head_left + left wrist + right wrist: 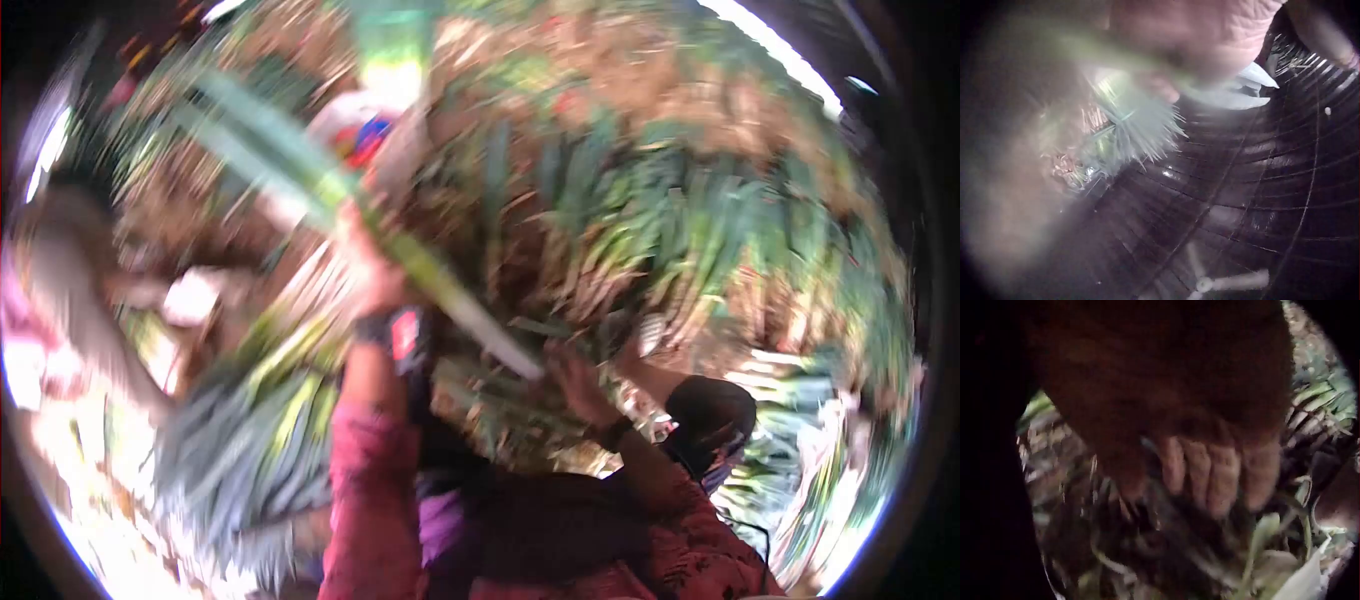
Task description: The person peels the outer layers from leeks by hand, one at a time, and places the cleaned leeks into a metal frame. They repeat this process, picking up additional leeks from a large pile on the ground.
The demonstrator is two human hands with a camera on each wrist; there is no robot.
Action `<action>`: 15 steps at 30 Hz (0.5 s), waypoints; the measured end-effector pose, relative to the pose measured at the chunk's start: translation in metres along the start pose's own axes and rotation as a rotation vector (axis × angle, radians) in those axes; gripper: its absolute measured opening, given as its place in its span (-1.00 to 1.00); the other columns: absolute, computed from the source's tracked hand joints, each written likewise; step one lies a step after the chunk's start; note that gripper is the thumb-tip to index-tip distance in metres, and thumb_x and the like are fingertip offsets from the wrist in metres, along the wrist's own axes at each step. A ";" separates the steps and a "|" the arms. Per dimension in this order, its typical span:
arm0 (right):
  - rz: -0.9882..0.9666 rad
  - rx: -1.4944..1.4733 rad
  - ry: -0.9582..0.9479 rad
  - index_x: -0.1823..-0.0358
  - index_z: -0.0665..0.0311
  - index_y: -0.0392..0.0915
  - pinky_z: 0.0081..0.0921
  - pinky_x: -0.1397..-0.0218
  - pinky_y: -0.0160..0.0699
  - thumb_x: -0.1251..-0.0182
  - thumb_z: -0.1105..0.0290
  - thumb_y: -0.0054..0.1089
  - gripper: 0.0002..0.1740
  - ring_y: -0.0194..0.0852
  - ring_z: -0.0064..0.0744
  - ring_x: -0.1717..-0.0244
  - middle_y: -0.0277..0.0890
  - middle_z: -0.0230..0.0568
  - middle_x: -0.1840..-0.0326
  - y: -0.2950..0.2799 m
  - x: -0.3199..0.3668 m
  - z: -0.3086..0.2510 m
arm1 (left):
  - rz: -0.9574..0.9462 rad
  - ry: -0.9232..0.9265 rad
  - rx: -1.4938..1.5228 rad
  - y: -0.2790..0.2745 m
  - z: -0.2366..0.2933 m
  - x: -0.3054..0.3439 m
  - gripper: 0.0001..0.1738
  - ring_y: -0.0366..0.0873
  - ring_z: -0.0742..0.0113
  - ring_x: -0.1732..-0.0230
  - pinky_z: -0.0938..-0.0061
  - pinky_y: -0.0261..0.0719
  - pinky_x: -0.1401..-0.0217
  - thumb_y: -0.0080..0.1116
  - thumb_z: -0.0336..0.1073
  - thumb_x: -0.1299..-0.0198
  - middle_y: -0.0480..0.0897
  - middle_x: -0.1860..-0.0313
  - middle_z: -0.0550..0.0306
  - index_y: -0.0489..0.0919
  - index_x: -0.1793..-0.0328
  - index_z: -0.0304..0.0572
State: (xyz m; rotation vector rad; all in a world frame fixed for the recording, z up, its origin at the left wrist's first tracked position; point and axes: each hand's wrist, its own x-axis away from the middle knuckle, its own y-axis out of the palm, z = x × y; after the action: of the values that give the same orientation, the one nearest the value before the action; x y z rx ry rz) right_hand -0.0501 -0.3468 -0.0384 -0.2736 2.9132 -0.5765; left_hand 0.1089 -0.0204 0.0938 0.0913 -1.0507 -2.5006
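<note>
My left hand (372,270) grips a leek (432,275) around its stalk in the head view. The leek slants across, its green leaves pointing to the upper left and its white end to the lower right. Close by that white end is my right hand (578,382). In the right wrist view its fingers (1222,478) hang loosely bent over loose leaf scraps (1263,534), with nothing seen in them. The left wrist view is blurred; there the left hand (1200,37) fills the top, with pale leaf tips (1235,95) beside it.
Many leeks (690,220) lean in a dense row ahead and to the right. A heap of leeks (250,430) lies at the lower left, and more leeks (790,420) lie at the right. Another person's pale clothing (80,280) shows at the left edge.
</note>
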 end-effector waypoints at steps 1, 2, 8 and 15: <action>-0.117 0.143 -0.025 -0.25 0.33 0.30 -0.27 0.05 0.49 -0.41 0.34 0.05 -0.56 0.49 -0.17 0.10 0.46 0.04 -0.03 0.000 -0.016 -0.037 | -0.134 0.071 0.101 0.015 0.006 0.012 -0.56 0.43 0.45 0.50 0.56 0.39 0.51 0.05 0.14 -0.28 0.64 0.27 0.17 0.49 -0.01 -0.03; -0.152 0.126 0.002 -0.21 0.34 0.33 -0.24 0.06 0.49 -0.37 0.42 0.10 -0.59 0.51 -0.06 0.10 0.48 0.05 0.02 0.010 -0.027 -0.067 | 0.011 0.171 0.156 0.018 0.001 0.006 -0.64 0.43 0.42 0.59 0.58 0.42 0.55 0.09 0.05 -0.29 0.61 0.39 0.17 0.47 0.01 -0.02; -0.105 0.248 -0.334 -0.13 0.35 0.35 -0.24 -0.01 0.47 -0.37 0.50 0.03 -0.68 0.51 0.03 0.00 0.49 0.08 0.02 0.048 -0.109 -0.104 | -0.088 0.592 0.149 0.004 0.098 0.026 -0.66 0.46 0.34 0.40 0.43 0.53 0.34 0.05 -0.03 -0.32 0.52 0.31 0.11 0.44 0.07 -0.16; -0.196 -0.011 -0.772 -0.10 0.34 0.40 -0.33 -0.10 0.46 -0.39 0.43 -0.02 -0.70 0.53 -0.10 -0.03 0.52 0.04 0.03 0.167 -0.234 -0.204 | 0.339 0.877 -0.398 -0.064 0.244 0.136 -0.58 0.50 0.11 -0.14 0.10 0.46 -0.24 -0.06 -0.15 -0.40 0.54 -0.11 -0.11 0.43 -0.18 -0.36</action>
State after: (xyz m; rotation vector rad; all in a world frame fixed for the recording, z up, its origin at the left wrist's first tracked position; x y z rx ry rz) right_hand 0.1133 -0.0727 0.1111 -0.6272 2.1550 -0.3648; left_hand -0.0912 0.1271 0.2364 0.7380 -0.1811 -1.9607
